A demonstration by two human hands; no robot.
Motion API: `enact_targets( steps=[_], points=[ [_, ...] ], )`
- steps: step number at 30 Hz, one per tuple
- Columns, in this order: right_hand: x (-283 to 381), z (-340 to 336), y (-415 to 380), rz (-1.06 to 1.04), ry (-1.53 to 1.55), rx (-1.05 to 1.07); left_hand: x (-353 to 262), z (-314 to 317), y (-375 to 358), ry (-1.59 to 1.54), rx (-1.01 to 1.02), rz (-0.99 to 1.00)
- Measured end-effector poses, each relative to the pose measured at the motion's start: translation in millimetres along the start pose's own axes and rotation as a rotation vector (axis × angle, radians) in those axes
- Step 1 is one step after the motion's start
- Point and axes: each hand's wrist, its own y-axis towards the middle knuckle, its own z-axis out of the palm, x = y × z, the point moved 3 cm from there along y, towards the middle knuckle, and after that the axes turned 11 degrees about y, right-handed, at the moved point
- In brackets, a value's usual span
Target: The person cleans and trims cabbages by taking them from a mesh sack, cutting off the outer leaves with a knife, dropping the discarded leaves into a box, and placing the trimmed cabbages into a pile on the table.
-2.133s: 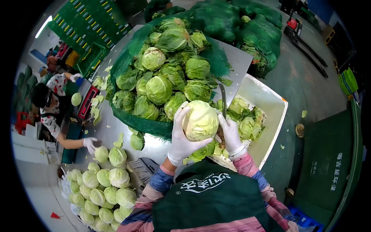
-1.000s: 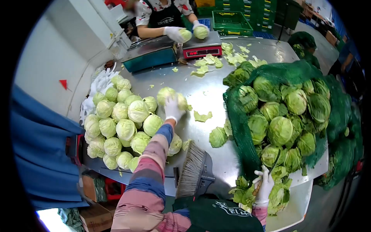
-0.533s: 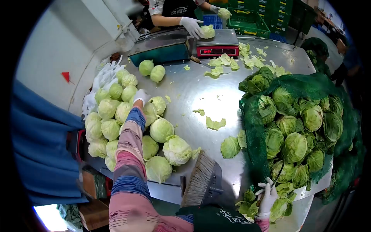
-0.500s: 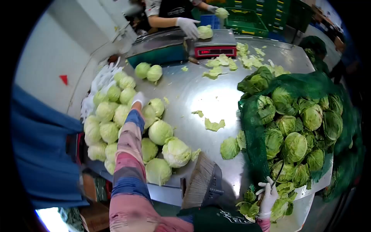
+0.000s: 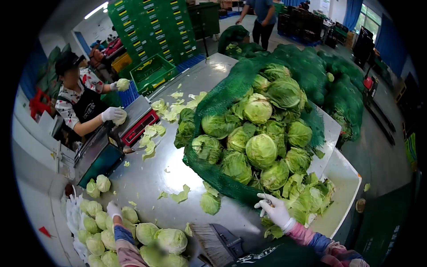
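Left hand [image 5: 114,210] sits among pale cabbages [image 5: 95,244] left of the brush [image 5: 212,244], whether gripping cannot be told; right hand [image 5: 276,212], right of the brush, curls around what seems a knife [image 5: 268,202], nearer the netted cabbages [image 5: 261,151].

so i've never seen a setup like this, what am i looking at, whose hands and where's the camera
There's no robot: a person works with two gloved hands. One camera, worn on that person's head, looks forward and down.

On the metal table, leafy green cabbages lie in an open green net. Paler cabbages are heaped at lower left, with loose leaves between.

The left hand is at the pale heap; whether it grips one is unclear. The right hand holds a thin tool, perhaps a knife, hard to make out. A co-worker stands across the table.
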Motion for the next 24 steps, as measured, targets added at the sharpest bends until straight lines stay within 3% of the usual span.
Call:
enact_targets(
  steps=[1, 2, 3, 4, 5, 6, 7, 8, 10, 12, 14, 16, 18, 20, 21, 24],
  points=[
    [-0.7, -5.9, -5.7, -0.02, 0.002, -0.008, -37.7, -12.9, -8.2, -0.132, -0.034, 0.042],
    [6.2, -9.2, -11.9, 0.042, 0.021, -0.056, -99.3, -39.0, -35.3, -0.535, -0.052, 0.093],
    [2.0, -14.6, -17.2, 0.024, 0.038, -0.065, -164.1, -67.1, -64.5, -0.711, 0.13, 0.213],
    [-1.1, -21.9, -17.0, -0.016, 0.05, -0.074, -234.8, -98.0, -116.0, -1.088, 0.309, 0.232],
    [1.2, -25.9, -21.6, -0.01, 0.067, -0.08, -286.6, -121.6, -157.7, -0.961, 0.426, 0.563],
    [5.1, -29.9, -26.1, -0.009, 0.075, -0.094, -324.0, -95.0, -198.4, -1.202, 0.755, 0.67],
    [12.0, -35.0, -32.1, -0.051, 0.094, -0.138, -380.2, -167.6, -263.5, -1.252, 1.179, 0.891],
    [20.2, -40.3, -38.4, -0.094, 0.11, -0.184, -412.8, -189.4, -299.4, -1.028, 1.152, 1.217],
    [32.0, -60.4, -49.5, -0.202, 0.148, -0.328, -467.0, -184.8, -325.3, -1.001, 0.732, 1.515],
    [39.1, -91.7, -62.1, -0.242, 0.094, -0.446, -514.5, -174.5, -308.0, -0.937, 0.462, 1.299],
    [37.4, -125.6, -73.6, -0.289, 0.01, -0.525, -544.3, -154.2, -286.5, -0.94, 0.4, 0.956],
    [26.3, -152.1, -86.1, -0.263, 0.088, -0.587, -558.7, -156.0, -302.5, -1.019, 0.478, 0.839],
    [14.2, -170.3, -99.3, -0.189, 0.079, -0.605, -574.7, -145.5, -341.7, -1.031, 0.733, 0.974],
    [6.6, -176.1, -108.7, -0.108, 0.064, -0.615, -596.6, -127.1, -372.1, -0.999, 0.602, 1.065],
    [-4.2, -178.2, -109.4, -0.051, 0.004, -0.551, -607.6, -128.7, -383.7, -0.901, 0.678, 0.985],
    [-33.8, -185.3, -107.5, 0.044, -0.08, -0.436, -648.5, -96.4, -406.6, -0.646, 0.556, 0.877]
  ],
)
